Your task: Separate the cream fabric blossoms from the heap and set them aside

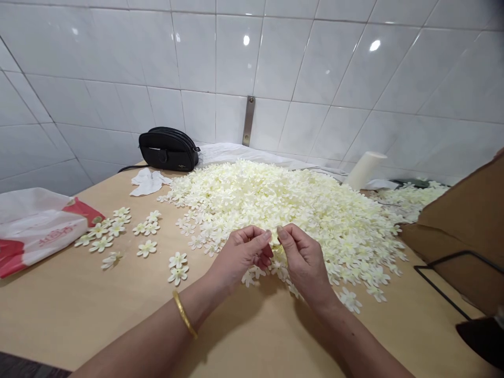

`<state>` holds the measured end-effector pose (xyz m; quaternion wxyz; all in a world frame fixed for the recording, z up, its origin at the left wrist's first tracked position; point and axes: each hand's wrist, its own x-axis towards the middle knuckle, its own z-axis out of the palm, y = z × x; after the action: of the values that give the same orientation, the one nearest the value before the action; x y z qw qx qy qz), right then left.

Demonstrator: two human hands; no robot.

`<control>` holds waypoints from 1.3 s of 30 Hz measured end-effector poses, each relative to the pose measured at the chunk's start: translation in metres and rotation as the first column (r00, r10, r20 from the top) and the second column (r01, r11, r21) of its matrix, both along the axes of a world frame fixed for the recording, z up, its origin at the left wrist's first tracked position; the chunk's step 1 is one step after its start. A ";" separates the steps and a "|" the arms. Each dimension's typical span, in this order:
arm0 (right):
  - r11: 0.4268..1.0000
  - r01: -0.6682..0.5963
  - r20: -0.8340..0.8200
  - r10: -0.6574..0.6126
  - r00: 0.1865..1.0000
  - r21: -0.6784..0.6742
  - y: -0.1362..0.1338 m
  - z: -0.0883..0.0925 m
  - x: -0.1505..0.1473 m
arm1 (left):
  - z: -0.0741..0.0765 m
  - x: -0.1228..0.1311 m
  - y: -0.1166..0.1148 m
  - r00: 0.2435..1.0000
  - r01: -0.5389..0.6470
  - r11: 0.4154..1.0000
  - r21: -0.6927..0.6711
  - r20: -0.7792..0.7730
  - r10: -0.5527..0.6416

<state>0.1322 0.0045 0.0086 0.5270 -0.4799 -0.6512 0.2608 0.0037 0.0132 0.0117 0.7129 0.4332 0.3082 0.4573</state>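
My left hand point(248, 249), with a gold bangle point(184, 314) on its wrist, pinches with thumb and forefinger. Close beside it, my right hand point(303, 257) is closed in a similar pinch. A small pale artificial flower point(274, 239) appears to be held between the two sets of fingertips; its outline blends into what lies behind. Just beyond both hands spreads a large heap of cream-white artificial flowers point(252, 194). Several loose flowers point(147, 248) with yellowish centres lie to the left of the heap, some in small stacks.
A red and white plastic bag point(47, 220) lies on the table point(129, 310) at left. At the back are a black pouch point(169, 149), a crumpled tissue point(149, 182) and a cream cylinder point(364, 170). Cardboard point(460, 231) and a black wire frame point(444, 291) stand at right.
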 end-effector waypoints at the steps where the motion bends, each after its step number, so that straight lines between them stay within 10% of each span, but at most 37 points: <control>1: 1.000 0.003 0.004 -0.003 1.000 0.003 0.000 -0.001 0.000 | 0.001 0.000 -0.001 1.000 0.008 1.000 0.015 -0.015 -0.008; 12: 0.912 -0.016 0.242 -0.092 0.966 0.410 0.002 -0.003 0.002 | -0.002 -0.001 0.002 0.972 -0.193 0.980 0.049 -0.127 0.198; 24: 0.945 -0.197 0.215 0.141 0.966 0.263 0.003 0.002 0.008 | 0.000 -0.006 0.006 0.960 0.062 0.954 -0.293 0.277 0.023; 33: 0.978 -0.202 -0.141 0.193 0.971 -0.056 0.004 -0.001 0.012 | 0.003 -0.004 0.001 0.975 0.043 0.993 -0.114 0.223 -0.017; 39: 0.967 -0.255 -0.082 0.255 0.964 0.012 0.003 0.000 0.007 | 0.002 -0.006 0.005 0.954 0.131 0.979 -0.153 0.290 -0.082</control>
<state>0.1388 0.0079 0.0081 0.5159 -0.3806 -0.6852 0.3456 -0.0026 0.0177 0.0136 0.8077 0.3170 0.2177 0.4468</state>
